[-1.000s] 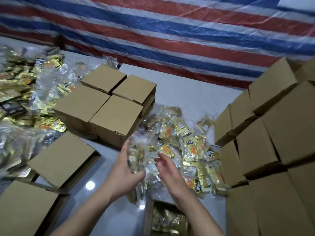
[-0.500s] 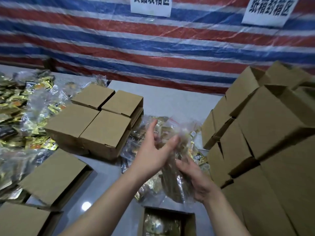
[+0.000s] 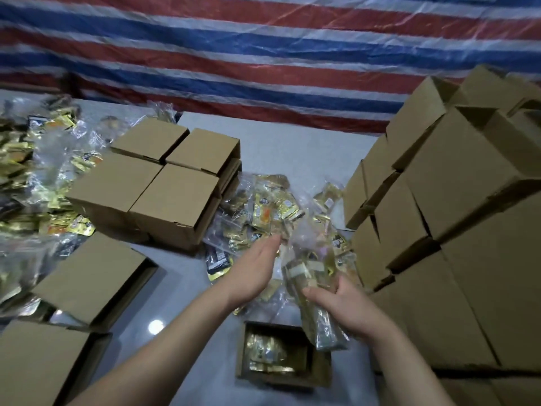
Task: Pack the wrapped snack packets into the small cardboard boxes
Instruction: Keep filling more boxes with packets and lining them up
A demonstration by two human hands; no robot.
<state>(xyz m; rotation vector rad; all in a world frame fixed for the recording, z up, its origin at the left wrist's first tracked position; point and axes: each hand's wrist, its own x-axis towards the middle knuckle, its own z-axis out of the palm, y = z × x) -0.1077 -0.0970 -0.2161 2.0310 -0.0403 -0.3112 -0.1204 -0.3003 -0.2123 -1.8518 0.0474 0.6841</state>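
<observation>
My right hand (image 3: 348,310) grips a clear plastic bag of gold snack packets (image 3: 314,285), held tilted above an open small cardboard box (image 3: 282,354). That box sits near the table's front edge and holds gold packets at its bottom. My left hand (image 3: 254,271) is flat with straight fingers, just left of the bag, over a loose pile of wrapped packets (image 3: 269,212). I cannot tell whether its fingertips touch the pile.
Closed small boxes (image 3: 164,183) stand in a block left of the pile. Two more boxes (image 3: 90,276) lie at the front left. A tall stack of folded boxes (image 3: 445,215) walls the right side. More bagged packets (image 3: 32,171) heap at far left.
My left hand let go of the bag and flattened out beside it. My right hand took the bag and lowered it toward the open box. The view tilted down.
</observation>
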